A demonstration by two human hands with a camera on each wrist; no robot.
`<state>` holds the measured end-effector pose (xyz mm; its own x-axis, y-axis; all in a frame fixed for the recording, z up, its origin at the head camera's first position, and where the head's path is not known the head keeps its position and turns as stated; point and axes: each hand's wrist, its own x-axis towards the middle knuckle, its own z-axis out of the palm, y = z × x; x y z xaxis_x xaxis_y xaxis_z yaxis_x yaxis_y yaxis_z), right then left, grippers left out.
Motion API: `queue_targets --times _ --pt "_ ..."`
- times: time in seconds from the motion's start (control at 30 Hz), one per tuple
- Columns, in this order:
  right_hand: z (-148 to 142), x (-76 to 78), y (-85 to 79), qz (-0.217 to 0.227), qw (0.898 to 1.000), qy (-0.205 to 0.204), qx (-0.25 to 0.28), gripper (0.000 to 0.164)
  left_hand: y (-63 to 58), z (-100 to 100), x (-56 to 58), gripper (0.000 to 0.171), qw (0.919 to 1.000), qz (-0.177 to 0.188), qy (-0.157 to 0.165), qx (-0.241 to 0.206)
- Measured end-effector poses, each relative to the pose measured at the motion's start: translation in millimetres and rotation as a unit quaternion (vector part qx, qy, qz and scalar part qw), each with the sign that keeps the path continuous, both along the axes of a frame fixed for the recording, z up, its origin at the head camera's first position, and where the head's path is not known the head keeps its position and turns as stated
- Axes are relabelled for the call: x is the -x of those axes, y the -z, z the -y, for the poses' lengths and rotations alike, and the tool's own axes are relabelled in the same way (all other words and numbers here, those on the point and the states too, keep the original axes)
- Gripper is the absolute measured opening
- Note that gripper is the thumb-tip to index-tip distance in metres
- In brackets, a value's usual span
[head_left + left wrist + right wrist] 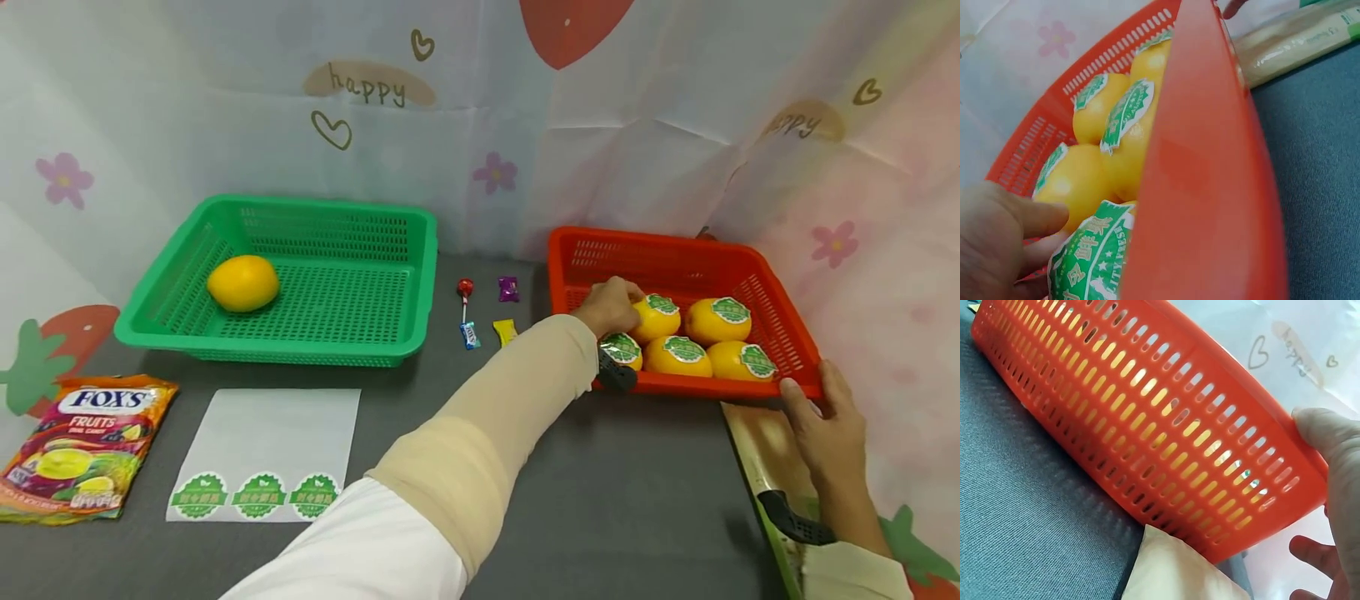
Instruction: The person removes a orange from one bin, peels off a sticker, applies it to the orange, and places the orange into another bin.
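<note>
In the head view, my left hand [611, 307] is inside the red basket [652, 385] at its left end, by several yellow citrus fruits [716, 323] with green-and-white stickers. Its thumb touches or lies close against one fruit [1075, 184] in the left wrist view. The other fingers are partly hidden behind the nearest stickered fruit [1094, 256]. My right hand [832, 433] grips the basket's near right corner, its thumb [1319, 428] on the rim and lower fingers spread free. A single unstickered yellow fruit [243, 283] lies in the green basket [337, 343].
A sticker sheet [277, 425] with three green labels lies near a candy bag [86, 450]. Between the baskets are a lollipop [465, 288] and small wrapped candies [508, 289]. A long beige package [768, 450] sits beside the red basket's near right corner.
</note>
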<state>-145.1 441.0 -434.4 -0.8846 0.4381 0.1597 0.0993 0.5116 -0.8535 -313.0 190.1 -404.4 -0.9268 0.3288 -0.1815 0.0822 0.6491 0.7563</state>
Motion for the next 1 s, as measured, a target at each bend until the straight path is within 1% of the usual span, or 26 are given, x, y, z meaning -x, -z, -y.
queue_targets --times 0.07,0.17,0.27,0.33,0.4,0.47,0.5,0.53,0.6,0.63,0.73,0.77,0.83,0.9,0.97,1.0 --pt "-1 -0.3 -0.9 -0.002 1.0 0.001 0.0 0.064 -1.0 -1 0.2 0.05 0.9995 0.017 0.024 0.006" --pt "0 0.0 -2.1 0.002 1.0 -0.001 -0.002 0.065 -1.9 0 0.7 0.061 0.9965 0.06 0.057 -0.009" --pt "-1 0.7 -2.3 0.004 1.0 -0.007 -0.007 0.065 -2.7 1 1.1 0.066 0.9935 0.086 0.07 -0.028" --pt "-1 0.9 -1.8 0.0 1.0 -0.009 -0.009 0.065 -4.2 1 0.4 0.067 0.9943 0.072 0.075 -0.027" --pt "-2 0.5 -1.7 -0.001 1.0 -0.009 -0.007 0.065 -10.3 2 -3.4 0.065 0.9949 0.047 0.082 -0.036" --pt "-3 -1.3 -2.4 0.0 1.0 -0.008 0.003 0.065 -20.8 6 -9.4 0.063 0.9928 0.017 0.096 -0.069" --pt "-4 -2.6 -3.3 -0.002 1.0 -0.007 0.016 0.066 -28.3 10 -13.6 0.063 0.9904 -0.001 0.108 -0.085" --pt "-3 -2.1 -3.9 0.001 1.0 -0.008 0.022 0.066 -36.9 18 -18.3 0.063 0.988 -0.015 0.116 -0.1" --pt "-2 -2.1 -3.8 0.003 1.0 -0.01 0.029 0.067 -53.5 39 -29.9 0.064 0.9809 -0.046 0.14 -0.127" --pt "-1 -1.9 -3.8 0.002 0.999 -0.01 0.038 0.067 -61.1 52 -36.0 0.064 0.9779 -0.064 0.145 -0.136" --pt "-1 -2.2 -3.3 0.006 1.0 -0.007 0.027 0.067 -78.3 100 -55.0 0.064 0.9682 -0.125 0.143 -0.162" --pt "-2 -3.1 -2.8 0.008 1.0 -0.006 0.022 0.067 -81.1 117 -60.7 0.063 0.9624 -0.145 0.14 -0.182" --pt "-3 -4.1 -2.5 0.012 1.0 -0.002 0.024 0.067 -83.5 154 -70.9 0.06 0.9479 -0.185 0.125 -0.227" --pt "-3 -4.4 -2.2 0.012 0.999 0.003 0.03 0.066 -81.2 191 -79.6 0.06 0.9296 -0.23 0.103 -0.269" --pt "-2 -4.1 -1.7 0.001 0.998 0.004 0.066 0.067 -76.7 228 -88.1 0.062 0.9126 -0.275 0.072 -0.294" --pt "-1 -3.7 -1.5 -0.007 0.996 0.005 0.089 0.067 -74.2 246 -92.2 0.065 0.9063 -0.297 0.054 -0.296"
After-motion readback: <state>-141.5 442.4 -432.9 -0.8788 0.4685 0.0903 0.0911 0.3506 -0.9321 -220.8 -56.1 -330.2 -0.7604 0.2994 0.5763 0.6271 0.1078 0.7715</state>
